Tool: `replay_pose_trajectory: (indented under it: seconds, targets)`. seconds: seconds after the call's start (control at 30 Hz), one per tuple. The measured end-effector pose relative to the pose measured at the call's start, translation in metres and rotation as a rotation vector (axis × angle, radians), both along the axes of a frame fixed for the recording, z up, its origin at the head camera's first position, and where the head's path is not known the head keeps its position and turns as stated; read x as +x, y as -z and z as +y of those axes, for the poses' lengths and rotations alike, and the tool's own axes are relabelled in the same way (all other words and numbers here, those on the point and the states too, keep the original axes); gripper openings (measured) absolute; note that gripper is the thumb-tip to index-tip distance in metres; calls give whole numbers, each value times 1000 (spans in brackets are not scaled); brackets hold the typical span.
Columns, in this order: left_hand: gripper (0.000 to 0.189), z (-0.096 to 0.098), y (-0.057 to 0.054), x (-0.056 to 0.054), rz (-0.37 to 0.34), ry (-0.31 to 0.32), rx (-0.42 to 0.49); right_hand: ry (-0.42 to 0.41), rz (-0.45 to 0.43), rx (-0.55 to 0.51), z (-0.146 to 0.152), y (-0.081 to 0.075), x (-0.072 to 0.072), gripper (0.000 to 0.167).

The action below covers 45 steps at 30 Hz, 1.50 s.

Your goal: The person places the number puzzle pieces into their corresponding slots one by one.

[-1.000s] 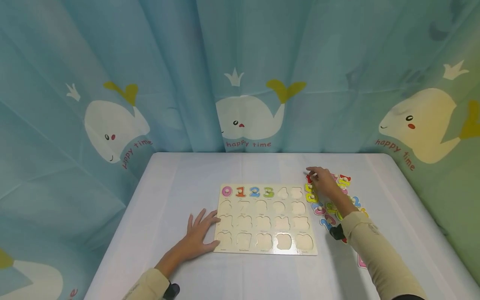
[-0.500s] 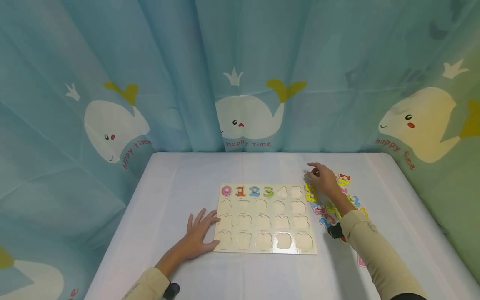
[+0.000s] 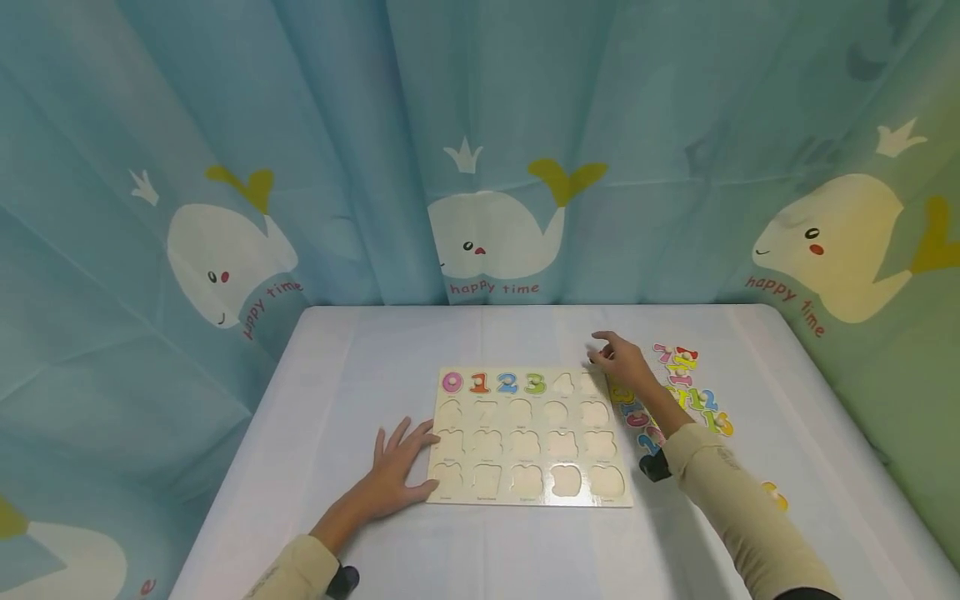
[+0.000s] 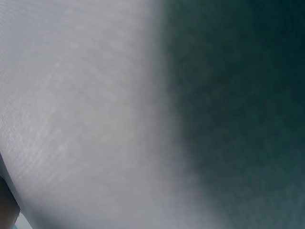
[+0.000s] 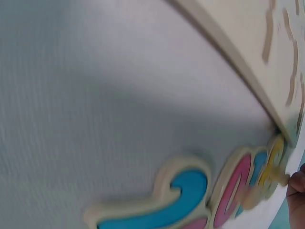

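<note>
Number board [image 3: 506,454] lies midway between the table's [image 3: 367,358] side edges, its far row reading 0, 1, 2, 3; I can't read its tiny captions [image 3: 527,500]. Left hand [image 3: 396,477] touches its left edge, fingers spread. Right hand [image 3: 626,364], farther left than half a second ago, pinches a mostly hidden piece [image 3: 594,359] by its far right corner. Beyond, I read "happy time" on the curtain [image 3: 660,242].
</note>
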<state>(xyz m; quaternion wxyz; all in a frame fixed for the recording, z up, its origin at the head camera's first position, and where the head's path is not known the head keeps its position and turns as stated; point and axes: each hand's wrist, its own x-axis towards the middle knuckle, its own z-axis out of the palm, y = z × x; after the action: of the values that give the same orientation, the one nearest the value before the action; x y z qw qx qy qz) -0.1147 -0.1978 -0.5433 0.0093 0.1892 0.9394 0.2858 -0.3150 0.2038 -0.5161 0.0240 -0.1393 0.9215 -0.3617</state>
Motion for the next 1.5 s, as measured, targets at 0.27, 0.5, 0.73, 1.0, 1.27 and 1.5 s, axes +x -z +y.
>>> replay_pose_trajectory:
  seconds: [0.27, 0.5, 0.73, 1.0, 1.27, 1.5]
  targets:
    - [57, 0, -2, 0, -37, 0, -9, -77, 18, 4, -20, 1, 13, 45]
    - [57, 0, 0, 0, -31, 5, 3, -142, 9, 34, -31, 8, 22, 46]
    - [57, 0, 2, 1, -24, -1, 5, -128, 18, 60, -37, 11, 27, 48]
    - [56, 0, 2, 1, -16, -13, 8, -114, 45, 58, -46, 12, 29, 47]
    - [56, 0, 4, 1, 22, -19, 3, -103, 0, 97, -56, 13, 33, 47]
    - [57, 1, 0, 0, 2, -16, 15, -92, 26, 136, -61, 12, 34, 45]
